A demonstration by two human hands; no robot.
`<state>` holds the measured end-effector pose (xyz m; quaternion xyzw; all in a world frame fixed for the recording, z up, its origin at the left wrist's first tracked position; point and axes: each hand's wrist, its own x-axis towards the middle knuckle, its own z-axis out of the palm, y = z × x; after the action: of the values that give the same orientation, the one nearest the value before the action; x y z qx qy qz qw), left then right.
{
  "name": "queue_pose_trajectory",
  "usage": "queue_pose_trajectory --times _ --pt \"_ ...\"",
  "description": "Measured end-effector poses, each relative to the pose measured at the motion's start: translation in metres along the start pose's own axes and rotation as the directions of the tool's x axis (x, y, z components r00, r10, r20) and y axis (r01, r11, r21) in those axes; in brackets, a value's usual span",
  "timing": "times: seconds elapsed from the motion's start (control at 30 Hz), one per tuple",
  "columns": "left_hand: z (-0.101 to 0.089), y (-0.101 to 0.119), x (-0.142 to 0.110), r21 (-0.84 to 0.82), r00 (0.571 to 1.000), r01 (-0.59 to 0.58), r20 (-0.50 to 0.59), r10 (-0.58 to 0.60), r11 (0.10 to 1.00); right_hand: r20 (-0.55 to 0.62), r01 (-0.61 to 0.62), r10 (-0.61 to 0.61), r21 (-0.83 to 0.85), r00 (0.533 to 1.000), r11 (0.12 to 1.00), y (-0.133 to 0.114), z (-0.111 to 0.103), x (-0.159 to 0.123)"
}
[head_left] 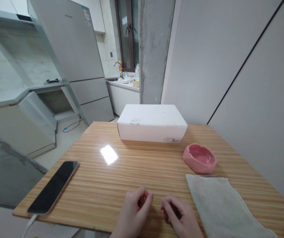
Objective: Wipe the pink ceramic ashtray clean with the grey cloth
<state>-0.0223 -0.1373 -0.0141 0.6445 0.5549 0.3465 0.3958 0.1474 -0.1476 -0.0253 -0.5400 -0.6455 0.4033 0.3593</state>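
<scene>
1. The left hand (134, 210) is held low at the near edge of the tabletop (94, 185), its fingers curled in narrowly; nothing is seen gripped. A resting pose is suggested.
2. The right hand (181, 215) is placed just beside it, apart, with its fingers likewise curled and no object visible in them. By this pairing, both hands are kept central, probably for an even reach to either side.
3. The layered grey cloth (226, 205) is laid flat at the near right, nearest to the right hand, presumably so that it can be grasped easily.
4. The pink faceted ashtray (194, 163) is set upright just beyond the cloth; whether the 2 are touching cannot be told.
5. The white cardboard box (152, 115) is rested lengthwise across the far side, where its bulk is likely kept out of the way.
6. The smartphone (54, 188) is laid screen up near the left edge, seemingly because its white cable (30, 223) is led off that near corner.
</scene>
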Motion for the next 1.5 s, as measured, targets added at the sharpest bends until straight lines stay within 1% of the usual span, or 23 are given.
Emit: queue_pose_trajectory --times 0.17,0.4,0.73,0.87,0.97,1.2,1.3,1.5 --pt "-0.0004 0.0010 0.0014 -0.001 1.000 0.001 0.001 -0.001 1.000 0.007 0.007 -0.007 -0.019 1.000 1.000 0.0016 0.0011 0.0008" --pt "0.0001 0.0017 0.0007 -0.016 1.000 -0.001 0.006 0.001 1.000 -0.050 0.003 -0.002 0.014 0.999 1.000 0.0017 0.0046 -0.0010" --pt "-0.0004 0.0014 0.0008 0.014 1.000 -0.013 0.008 0.013 1.000 -0.039 0.019 -0.019 0.004 0.999 1.000 0.0003 0.0040 -0.0003" --pt "-0.0001 0.0012 0.0002 0.009 1.000 -0.004 0.020 0.004 1.000 -0.028 0.025 -0.025 -0.022 0.999 0.999 0.0022 0.0040 0.0003" --pt "-0.0004 0.0019 0.0001 0.013 1.000 0.004 0.023 -0.004 1.000 -0.017 0.021 -0.021 -0.010 1.000 1.000 0.0031 0.0045 0.0005" --pt "-0.0004 0.0013 0.0007 0.033 1.000 -0.008 0.024 0.008 0.999 -0.053 0.019 -0.019 -0.013 0.998 1.000 0.0018 0.0057 -0.0013" --pt "0.0002 0.0007 -0.0002 0.044 1.000 -0.003 0.023 0.002 0.999 -0.044 0.022 -0.022 -0.015 0.999 1.000 0.0022 0.0049 -0.0007" --pt "-0.0001 -0.0005 0.0006 0.044 1.000 -0.001 0.026 0.000 0.999 0.008 0.025 -0.025 -0.021 1.000 0.999 0.0037 0.0028 0.0009"
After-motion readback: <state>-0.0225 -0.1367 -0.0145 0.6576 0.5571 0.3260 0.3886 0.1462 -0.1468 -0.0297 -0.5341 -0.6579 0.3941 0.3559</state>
